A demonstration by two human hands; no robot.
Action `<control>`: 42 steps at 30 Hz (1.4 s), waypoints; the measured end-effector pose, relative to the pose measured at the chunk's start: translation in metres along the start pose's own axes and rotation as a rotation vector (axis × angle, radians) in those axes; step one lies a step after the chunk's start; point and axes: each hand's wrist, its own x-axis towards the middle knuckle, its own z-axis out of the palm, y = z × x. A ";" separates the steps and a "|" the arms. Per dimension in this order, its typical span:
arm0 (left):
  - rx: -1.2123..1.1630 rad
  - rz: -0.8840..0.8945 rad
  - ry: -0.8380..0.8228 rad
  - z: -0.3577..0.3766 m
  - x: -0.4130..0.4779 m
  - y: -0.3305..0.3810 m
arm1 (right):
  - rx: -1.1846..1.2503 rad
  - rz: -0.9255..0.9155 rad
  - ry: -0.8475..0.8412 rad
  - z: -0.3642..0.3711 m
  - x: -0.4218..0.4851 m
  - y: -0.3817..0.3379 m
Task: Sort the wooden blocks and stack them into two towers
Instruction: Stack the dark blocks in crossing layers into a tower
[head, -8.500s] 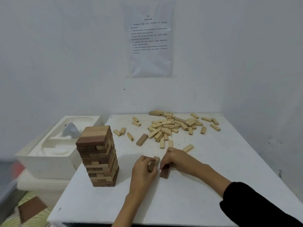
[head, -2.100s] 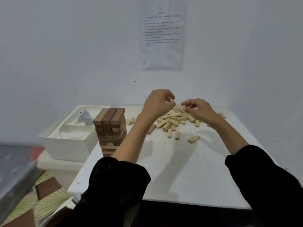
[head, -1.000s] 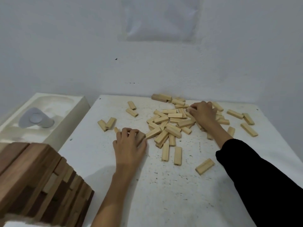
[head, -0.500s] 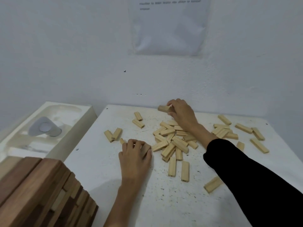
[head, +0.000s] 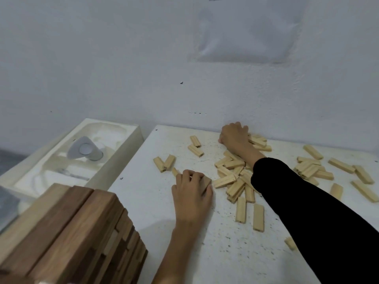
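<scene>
Head view: left hand (head: 191,193), its grip curled round a brown block (head: 205,182) on the worktop (head: 143,201), sits nearer the tower (head: 71,232) at near left; right hand (head: 233,136) curls at the far edge of the pile (head: 224,181), its hold hidden.

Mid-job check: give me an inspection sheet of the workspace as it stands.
Surface: white table, speckled with dark flecks.
Job's things: block tower at near left, dark and pale wood mixed; pale loose blocks heaped mid-table, more scattered around.
Clutter: foam tray beside the table, holding a grey item.
Hands: left hand grips a brown block; right hand curled at the far edge, grip hidden.
Cables: nothing seen.
Surroundings: white wall, paper sheet on it.
</scene>
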 end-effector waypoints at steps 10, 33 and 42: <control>-0.005 0.029 0.037 -0.001 0.001 0.000 | 0.460 -0.176 -0.051 -0.002 -0.012 0.037; -0.258 0.053 -0.006 -0.019 -0.022 0.019 | 0.395 -0.524 0.423 -0.077 -0.194 0.033; -0.336 0.094 -0.198 -0.048 -0.079 0.034 | 0.426 -0.142 -0.050 -0.087 -0.305 0.030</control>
